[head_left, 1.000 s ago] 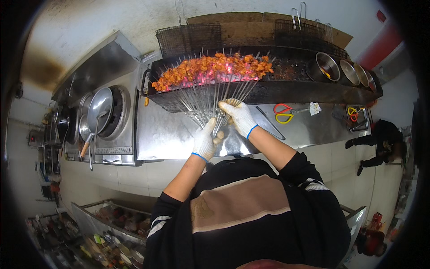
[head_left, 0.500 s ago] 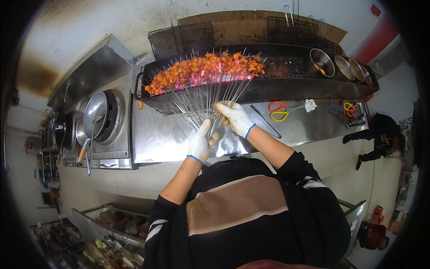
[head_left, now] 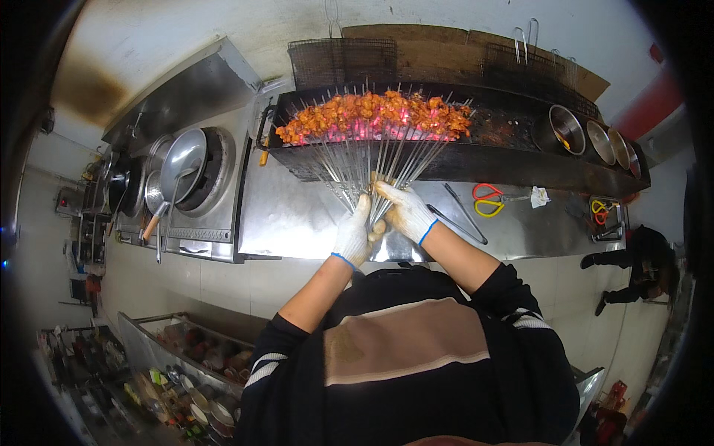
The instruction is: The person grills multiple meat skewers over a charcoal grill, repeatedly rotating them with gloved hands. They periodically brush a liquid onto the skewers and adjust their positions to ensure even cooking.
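Observation:
A fan of meat skewers spreads from my hands to the charcoal grill. Orange-brown meat pieces cover their far ends, over glowing pink-red coals. Both of my hands wear white knit gloves with blue cuffs. My left hand closes round the bundled near ends from the left, thumb up along the metal. From the right, my right hand grips the same bundle slightly higher, fingers lying across the sticks. Stained glove fingertips show beneath the bundle; some fingers are hidden.
Tongs and red-and-yellow scissors lie on the steel counter, right of my hands. Metal pots stand on the grill's right end. At left is a stove with a wok. Another person is far right.
The whole view has shifted, so the grill and counter sit further right in the picture. Both hands keep their hold on the skewers, with little visible movement against the grill.

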A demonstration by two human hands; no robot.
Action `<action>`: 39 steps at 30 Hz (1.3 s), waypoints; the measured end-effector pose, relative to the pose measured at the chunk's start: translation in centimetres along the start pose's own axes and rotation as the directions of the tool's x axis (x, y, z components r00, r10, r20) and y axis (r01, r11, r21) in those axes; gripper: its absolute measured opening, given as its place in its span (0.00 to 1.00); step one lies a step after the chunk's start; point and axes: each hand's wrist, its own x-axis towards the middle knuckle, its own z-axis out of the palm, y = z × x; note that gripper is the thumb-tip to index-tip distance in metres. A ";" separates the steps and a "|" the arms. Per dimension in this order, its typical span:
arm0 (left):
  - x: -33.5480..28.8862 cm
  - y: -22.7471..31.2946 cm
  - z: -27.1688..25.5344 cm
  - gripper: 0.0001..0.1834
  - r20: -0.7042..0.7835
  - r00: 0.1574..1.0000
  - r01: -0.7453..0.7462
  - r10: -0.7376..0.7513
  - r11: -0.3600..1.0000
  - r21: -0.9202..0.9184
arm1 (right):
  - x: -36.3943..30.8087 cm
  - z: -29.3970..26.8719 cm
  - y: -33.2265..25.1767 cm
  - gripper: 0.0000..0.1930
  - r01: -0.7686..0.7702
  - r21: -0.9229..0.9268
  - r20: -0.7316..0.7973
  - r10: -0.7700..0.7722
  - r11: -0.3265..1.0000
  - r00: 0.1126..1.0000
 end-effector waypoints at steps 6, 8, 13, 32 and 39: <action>-0.5 0.2 -0.3 0.21 0.039 0.999 0.003 -0.003 1.000 0.019 | -0.9 0.8 0.9 0.13 0.038 0.024 -0.095 -0.035 0.999 0.995; -0.9 0.3 -0.5 0.22 0.051 0.999 0.014 -0.016 0.999 0.035 | -1.3 1.0 1.2 0.12 0.065 0.044 -0.114 -0.059 0.997 0.992; -1.4 0.3 -0.8 0.22 0.082 0.995 0.056 -0.062 0.996 0.070 | -2.7 1.4 1.5 0.12 0.091 0.068 -0.180 -0.078 0.994 0.981; -1.7 0.8 0.4 0.19 -0.066 0.994 0.090 -0.084 0.991 0.098 | -3.2 1.2 2.4 0.13 0.224 0.089 -0.230 -0.199 0.971 0.953; -1.7 1.1 0.3 0.17 0.022 0.993 0.112 -0.112 0.994 -0.013 | -3.0 1.0 2.6 0.11 0.229 0.065 -0.266 -0.204 0.971 0.942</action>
